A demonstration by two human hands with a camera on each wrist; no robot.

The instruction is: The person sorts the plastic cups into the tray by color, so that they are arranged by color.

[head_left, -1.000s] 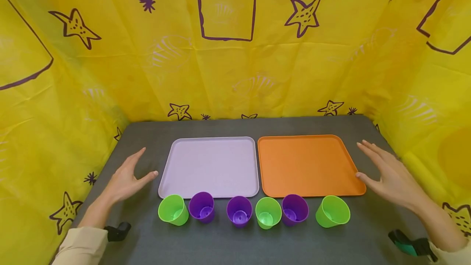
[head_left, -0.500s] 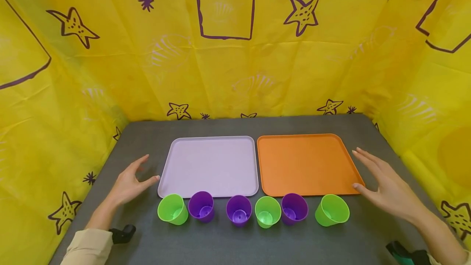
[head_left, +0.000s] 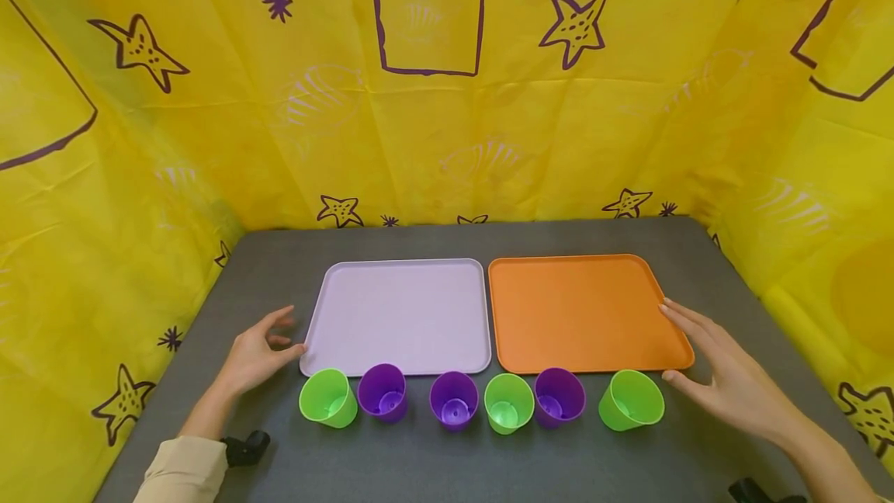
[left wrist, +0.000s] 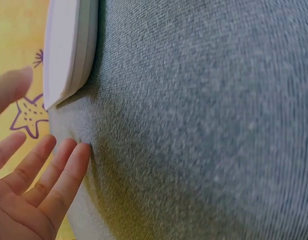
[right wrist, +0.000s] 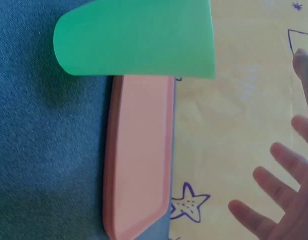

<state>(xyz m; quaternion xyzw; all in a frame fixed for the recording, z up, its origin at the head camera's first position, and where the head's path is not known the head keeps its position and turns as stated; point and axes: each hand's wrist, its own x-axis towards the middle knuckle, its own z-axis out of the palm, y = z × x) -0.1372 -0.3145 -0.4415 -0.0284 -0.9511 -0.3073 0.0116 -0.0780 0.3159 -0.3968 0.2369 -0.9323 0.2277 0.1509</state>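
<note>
The left hand [head_left: 254, 355] hovers by the left edge of the lilac tray [head_left: 398, 317], fingers relaxed and holding nothing; in the left wrist view its fingers [left wrist: 68, 175] spread near the tray corner [left wrist: 63, 50]. The right hand [head_left: 733, 379], empty with fingers extended, is at the right edge of the orange tray [head_left: 587, 313], right of a green cup [head_left: 632, 402]. Whether either hand touches a tray I cannot tell. That green cup [right wrist: 138, 40] and the tray [right wrist: 143, 150] show in the right wrist view beside the spread fingers [right wrist: 274, 185].
In front of the trays stand a green cup [head_left: 328, 398], a purple cup [head_left: 382, 394], another purple cup [head_left: 454, 402], a green cup [head_left: 508, 404] and a purple cup [head_left: 559, 398]. Yellow patterned cloth [head_left: 433, 146] hangs behind and beside the grey table [head_left: 419, 464].
The left hand has moved right and slightly nearer the person, its fingers curling a little more. The right hand has shifted left and nearer the person. Trays and cups keep their places.
</note>
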